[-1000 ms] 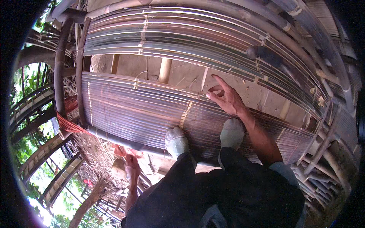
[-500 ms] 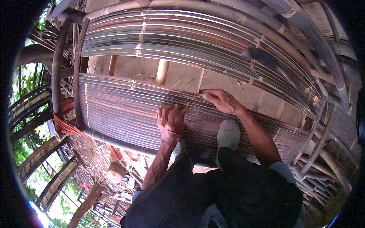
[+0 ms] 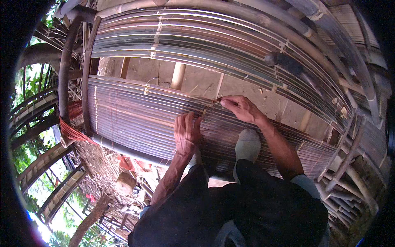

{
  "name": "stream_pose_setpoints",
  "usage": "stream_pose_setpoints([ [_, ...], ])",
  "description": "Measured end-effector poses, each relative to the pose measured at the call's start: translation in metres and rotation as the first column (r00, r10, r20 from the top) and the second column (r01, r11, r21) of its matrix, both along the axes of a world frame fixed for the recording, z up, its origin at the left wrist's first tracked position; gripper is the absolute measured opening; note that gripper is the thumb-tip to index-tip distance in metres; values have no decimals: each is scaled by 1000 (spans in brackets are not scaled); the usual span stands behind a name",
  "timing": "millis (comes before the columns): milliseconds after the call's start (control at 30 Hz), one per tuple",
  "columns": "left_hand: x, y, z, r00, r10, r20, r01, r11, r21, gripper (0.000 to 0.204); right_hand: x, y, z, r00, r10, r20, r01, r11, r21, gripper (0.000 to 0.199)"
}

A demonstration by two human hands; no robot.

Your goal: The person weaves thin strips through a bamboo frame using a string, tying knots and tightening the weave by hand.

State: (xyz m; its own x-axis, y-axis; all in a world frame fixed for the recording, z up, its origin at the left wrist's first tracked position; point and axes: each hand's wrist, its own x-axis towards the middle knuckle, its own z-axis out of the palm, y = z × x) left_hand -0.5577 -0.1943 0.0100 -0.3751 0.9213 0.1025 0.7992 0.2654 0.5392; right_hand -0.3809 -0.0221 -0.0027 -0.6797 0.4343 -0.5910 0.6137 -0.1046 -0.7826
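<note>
Beneath my hands lies a slatted bench seat [image 3: 135, 111] made of many thin wooden or bamboo strips set side by side. Over the slats, my left hand [image 3: 187, 133] rests with its fingers bent and slightly apart, the tips touching the strips. My right hand [image 3: 240, 108] is at the seat's far edge, thumb and forefinger pinched together on what looks like a thin cord, whose strand is hard to make out. Fine thread-like lines [image 3: 214, 108] cross the slats between the two hands. My sock-covered foot [image 3: 248, 146] stands on the slats below my right hand.
A slatted backrest [image 3: 135, 37] rises beyond the seat, with a dark-headed hammer or mallet [image 3: 284, 61] lying against it. Reddish cord [image 3: 76, 131] hangs at the left frame post [image 3: 66, 78]. Bare ground shows through the gap, and a wood block [image 3: 125, 183] sits at lower left.
The view has shifted slightly. My left hand has turned a little more upright, fingers closer together. My right hand stays pinched at the far edge.
</note>
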Motion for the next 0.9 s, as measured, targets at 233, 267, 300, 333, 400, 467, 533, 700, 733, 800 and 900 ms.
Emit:
stream_pose_setpoints([
  [233,-5,-4,-9,993,12,-117,-7,999,39,11,-4,0,10,998,-9,68,7,999,31,46],
  [267,-3,-2,-10,993,14,-118,-10,999,40,11,-2,-1,7,999,-19,40,18,999,29,47],
  [300,-1,0,-11,982,20,-190,-27,999,-33,11,-1,-2,6,999,-31,13,31,999,27,47],
  [333,0,1,-10,965,20,-261,-49,993,-105,11,0,-2,5,999,-29,13,29,999,28,47],
  [400,1,0,-8,973,4,-231,-39,989,-146,11,0,-2,3,999,-30,17,29,998,49,47],
  [467,1,-3,-10,980,16,-199,-38,993,-109,26,1,-2,0,999,-32,18,31,998,59,46],
  [533,-2,-6,-12,993,4,-118,-10,999,-46,22,1,-3,-2,999,-33,20,32,997,64,46],
  [700,-11,-20,-15,998,-58,21,55,992,115,20,-2,0,2,1000,-24,13,23,998,58,45],
  [733,-10,-18,-9,998,-41,52,34,992,125,19,-2,0,2,1000,-22,12,21,998,59,45],
  [800,-8,-17,-6,996,-21,83,10,990,138,18,0,0,3,999,-30,17,29,998,58,44],
  [900,-6,-17,-3,1000,-15,-7,15,996,86,16,3,-2,-4,999,-47,7,46,996,80,46],
])
